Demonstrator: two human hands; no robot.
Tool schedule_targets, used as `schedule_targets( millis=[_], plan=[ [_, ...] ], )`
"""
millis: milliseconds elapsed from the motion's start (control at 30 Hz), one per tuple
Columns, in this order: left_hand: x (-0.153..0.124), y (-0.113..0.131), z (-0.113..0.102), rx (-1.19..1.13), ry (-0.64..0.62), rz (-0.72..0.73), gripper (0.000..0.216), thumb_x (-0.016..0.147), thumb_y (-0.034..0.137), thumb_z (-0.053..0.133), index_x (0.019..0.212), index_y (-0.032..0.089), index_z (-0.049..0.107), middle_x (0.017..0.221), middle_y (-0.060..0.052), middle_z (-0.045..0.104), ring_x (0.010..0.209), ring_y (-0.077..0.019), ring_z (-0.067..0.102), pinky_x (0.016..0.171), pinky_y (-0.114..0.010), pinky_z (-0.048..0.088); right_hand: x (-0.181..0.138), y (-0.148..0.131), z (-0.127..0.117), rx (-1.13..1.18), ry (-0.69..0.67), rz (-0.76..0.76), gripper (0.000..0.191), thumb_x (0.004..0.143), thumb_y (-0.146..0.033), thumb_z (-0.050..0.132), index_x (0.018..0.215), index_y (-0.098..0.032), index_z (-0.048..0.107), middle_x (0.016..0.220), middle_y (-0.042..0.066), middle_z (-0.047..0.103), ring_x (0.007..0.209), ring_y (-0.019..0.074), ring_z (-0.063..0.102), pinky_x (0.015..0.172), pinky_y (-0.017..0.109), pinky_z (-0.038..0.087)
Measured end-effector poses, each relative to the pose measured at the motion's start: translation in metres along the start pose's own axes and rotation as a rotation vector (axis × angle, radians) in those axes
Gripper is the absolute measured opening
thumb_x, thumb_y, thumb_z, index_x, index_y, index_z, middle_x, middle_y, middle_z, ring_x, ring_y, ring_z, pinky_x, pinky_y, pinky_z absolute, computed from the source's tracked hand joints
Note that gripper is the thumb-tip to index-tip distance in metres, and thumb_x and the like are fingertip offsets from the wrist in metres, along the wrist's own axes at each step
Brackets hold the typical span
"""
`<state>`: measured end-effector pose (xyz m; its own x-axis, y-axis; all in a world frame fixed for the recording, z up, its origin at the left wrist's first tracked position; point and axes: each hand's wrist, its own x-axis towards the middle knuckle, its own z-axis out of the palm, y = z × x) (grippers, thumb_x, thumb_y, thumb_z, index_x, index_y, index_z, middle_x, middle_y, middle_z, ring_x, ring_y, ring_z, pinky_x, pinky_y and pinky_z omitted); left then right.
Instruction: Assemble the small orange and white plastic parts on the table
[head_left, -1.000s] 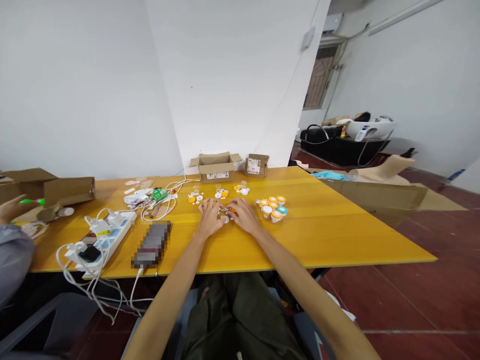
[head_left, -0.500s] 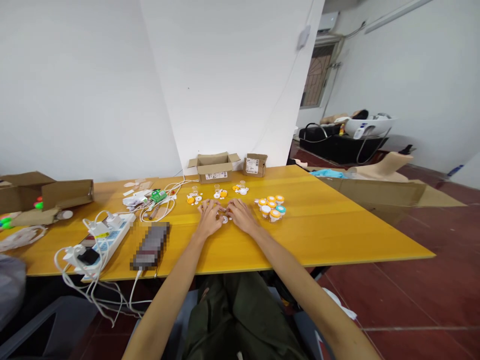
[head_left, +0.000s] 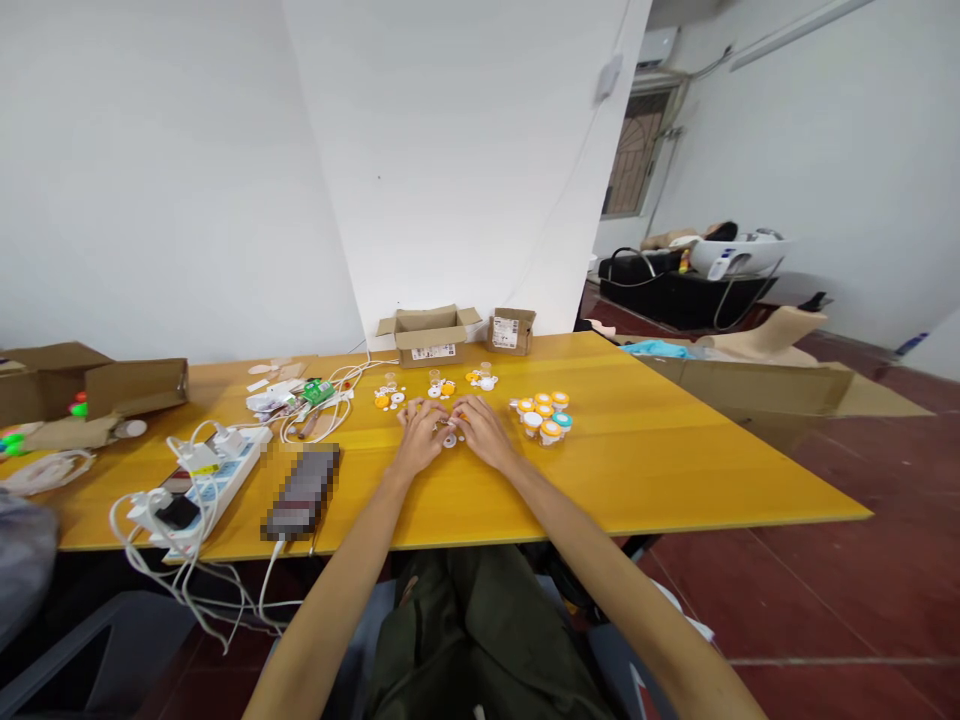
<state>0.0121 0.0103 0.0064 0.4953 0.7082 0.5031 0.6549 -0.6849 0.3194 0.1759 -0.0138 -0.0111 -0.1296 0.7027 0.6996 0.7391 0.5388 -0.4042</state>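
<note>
Close together over the middle of the table, my left hand (head_left: pixel 421 432) and my right hand (head_left: pixel 478 428) meet at the fingertips. Both have curled, closed fingers around something small, mostly hidden, that I cannot make out. A small white disc (head_left: pixel 450 440) lies on the table just below the fingertips. Beyond the hands sit three groups of small parts: an orange ring (head_left: pixel 382 401) at the left, an orange piece (head_left: pixel 448 388) in the middle and a white round piece (head_left: pixel 487 383) at the right, each group with a clear cup. Right of my right hand stand several lidded jars (head_left: pixel 544 408), mostly orange-rimmed, one teal.
Two cardboard boxes, an open one (head_left: pixel 431 340) and a smaller one (head_left: pixel 511 331), stand against the wall. To the left lie a phone (head_left: pixel 301 492), a power strip (head_left: pixel 232 475) with plugs and white cables, and a green circuit board (head_left: pixel 318 391).
My fingers have shifted slightly at the point where they meet, with the right fingertips a little higher. The jars, boxes and groups of parts stay where they were.
</note>
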Motion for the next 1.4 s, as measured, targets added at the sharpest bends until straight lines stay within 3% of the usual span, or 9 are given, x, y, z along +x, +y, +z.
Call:
schedule_targets(
  millis=[700, 1000, 1233, 1400],
  plan=[
    [0.000, 0.004, 0.001, 0.002, 0.004, -0.045, 0.013, 0.080, 0.022, 0.061, 0.090, 0.025, 0.069, 0.112, -0.006, 0.066, 0.122, -0.0314, 0.044, 0.099, -0.048, 0.034, -0.003, 0.000, 0.000, -0.212, -0.053, -0.024, 0.023, 0.093, -0.010, 0.044, 0.087, -0.023, 0.061, 0.092, 0.008, 0.064, 0.092, 0.0250, 0.056, 0.082, 0.038, 0.046],
    [0.000, -0.002, 0.005, 0.021, 0.040, -0.071, 0.015, 0.086, 0.026, 0.059, 0.096, 0.027, 0.070, 0.116, -0.007, 0.063, 0.123, -0.0318, 0.041, 0.099, -0.049, 0.034, -0.004, 0.008, 0.002, 0.000, 0.027, 0.130, 0.020, 0.097, -0.022, 0.043, 0.083, -0.025, 0.057, 0.086, 0.004, 0.064, 0.082, 0.0216, 0.059, 0.075, 0.032, 0.047],
    [0.003, -0.009, 0.019, 0.043, 0.063, -0.075, 0.014, 0.086, 0.026, 0.061, 0.094, 0.027, 0.073, 0.116, -0.008, 0.062, 0.122, -0.0320, 0.040, 0.100, -0.050, 0.033, -0.001, 0.001, 0.002, 0.202, -0.022, 0.168, 0.020, 0.096, -0.024, 0.044, 0.080, -0.024, 0.058, 0.083, 0.002, 0.066, 0.079, 0.0192, 0.060, 0.076, 0.030, 0.048],
    [0.002, -0.007, 0.015, 0.049, 0.025, -0.075, 0.013, 0.087, 0.027, 0.062, 0.092, 0.028, 0.074, 0.120, -0.008, 0.061, 0.122, -0.0324, 0.038, 0.099, -0.050, 0.033, 0.001, 0.000, 0.000, 0.254, -0.049, 0.185, 0.019, 0.093, -0.022, 0.046, 0.077, -0.024, 0.056, 0.080, 0.001, 0.066, 0.076, 0.0181, 0.061, 0.074, 0.028, 0.049]
  ],
)
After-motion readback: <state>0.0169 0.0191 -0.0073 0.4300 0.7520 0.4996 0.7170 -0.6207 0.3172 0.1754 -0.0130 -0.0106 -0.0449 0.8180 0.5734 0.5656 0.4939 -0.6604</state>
